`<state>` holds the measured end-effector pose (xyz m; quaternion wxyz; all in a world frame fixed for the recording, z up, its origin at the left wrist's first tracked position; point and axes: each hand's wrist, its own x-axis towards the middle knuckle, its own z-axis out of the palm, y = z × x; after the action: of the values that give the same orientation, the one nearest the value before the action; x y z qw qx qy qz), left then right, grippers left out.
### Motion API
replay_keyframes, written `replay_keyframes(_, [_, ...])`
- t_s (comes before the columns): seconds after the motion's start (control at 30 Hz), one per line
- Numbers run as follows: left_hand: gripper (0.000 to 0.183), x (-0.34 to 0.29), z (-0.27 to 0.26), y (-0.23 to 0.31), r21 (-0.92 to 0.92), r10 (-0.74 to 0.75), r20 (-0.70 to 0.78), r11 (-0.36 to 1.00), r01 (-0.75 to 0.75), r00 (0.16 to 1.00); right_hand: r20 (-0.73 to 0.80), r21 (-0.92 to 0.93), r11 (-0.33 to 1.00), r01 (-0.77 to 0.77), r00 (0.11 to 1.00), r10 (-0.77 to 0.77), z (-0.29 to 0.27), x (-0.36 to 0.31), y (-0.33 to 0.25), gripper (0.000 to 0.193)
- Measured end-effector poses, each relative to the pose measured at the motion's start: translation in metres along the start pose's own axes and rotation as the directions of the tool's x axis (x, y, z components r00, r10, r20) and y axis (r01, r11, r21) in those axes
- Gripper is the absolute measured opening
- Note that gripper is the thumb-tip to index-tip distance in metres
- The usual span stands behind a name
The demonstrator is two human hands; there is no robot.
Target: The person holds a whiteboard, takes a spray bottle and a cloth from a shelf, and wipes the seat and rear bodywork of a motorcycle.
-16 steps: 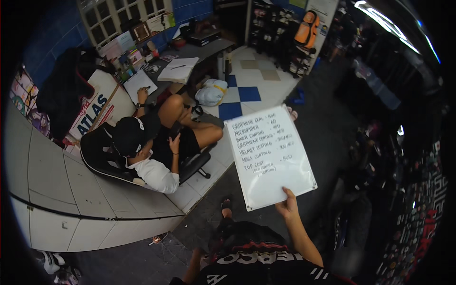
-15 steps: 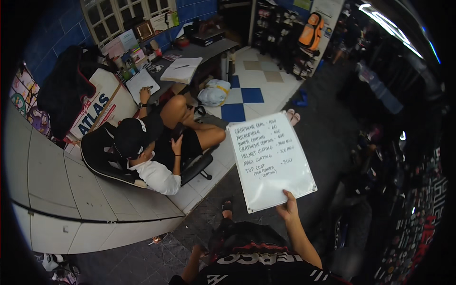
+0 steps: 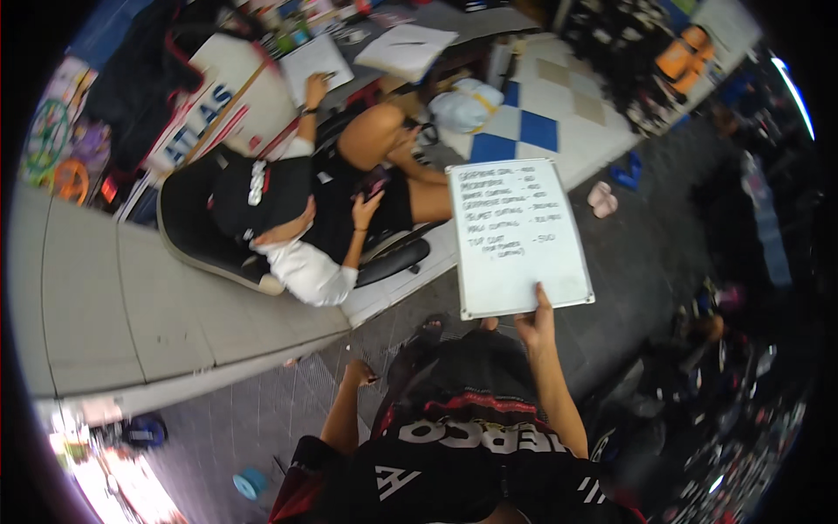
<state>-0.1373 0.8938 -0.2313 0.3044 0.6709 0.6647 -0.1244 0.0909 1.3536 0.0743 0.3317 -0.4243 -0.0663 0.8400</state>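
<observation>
My right hand (image 3: 538, 325) grips the lower edge of a white, thin-framed whiteboard (image 3: 524, 279) with handwritten lines on its upper half. Its thumb lies on the front face; the other fingers are hidden behind the board. The board tilts slightly and faces me. Beside my dark trousers hangs my left hand (image 3: 359, 374), low and away from the board. Its fingers are small and blurred, so their pose is unclear.
To the left a person in a black cap (image 3: 253, 194) sits in an office chair (image 3: 205, 236), holding a phone (image 3: 374, 182) and a pen over paper (image 3: 316, 72). A desk (image 3: 471, 26) stands beyond. Pink slippers (image 3: 602, 200) lie on the dark floor; an orange backpack (image 3: 685, 59) hangs far right.
My view has turned and tipped down, so the surroundings have shifted. The whiteboard stays in my right hand and now stands more upright in view. More of my left forearm shows.
</observation>
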Motion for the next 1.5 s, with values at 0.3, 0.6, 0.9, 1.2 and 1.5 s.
replay_keyframes(0.3, [0.032,0.039,-0.028,0.150,-0.403,-0.663,0.362,0.523,0.751,0.655,0.098,-0.111,0.982,-0.154,0.982,0.165,0.018,0.078,-0.043,0.057])
replay_keyframes(0.6, [0.032,0.056,-0.012,0.278,-0.746,-0.770,0.590,-0.404,0.529,0.243,0.117,-0.139,0.961,-0.241,0.959,0.257,0.007,0.124,-0.073,0.055])
replay_keyframes(0.9, [0.025,0.052,-0.071,0.320,-0.540,-0.633,0.668,-0.049,0.841,0.392,0.207,-0.118,0.949,-0.292,0.928,0.311,-0.010,0.154,-0.067,0.054])
replay_keyframes(1.2, [0.020,0.069,-0.072,0.240,-0.358,-0.631,0.345,0.596,0.718,0.695,0.211,-0.112,0.963,-0.244,0.942,0.263,0.019,0.136,-0.108,0.046])
replay_keyframes(1.5, [0.020,0.244,-0.229,0.186,-0.617,-0.476,-0.072,0.712,0.336,0.876,0.422,-0.450,0.893,0.026,0.887,0.186,0.035,0.140,-0.162,0.058])
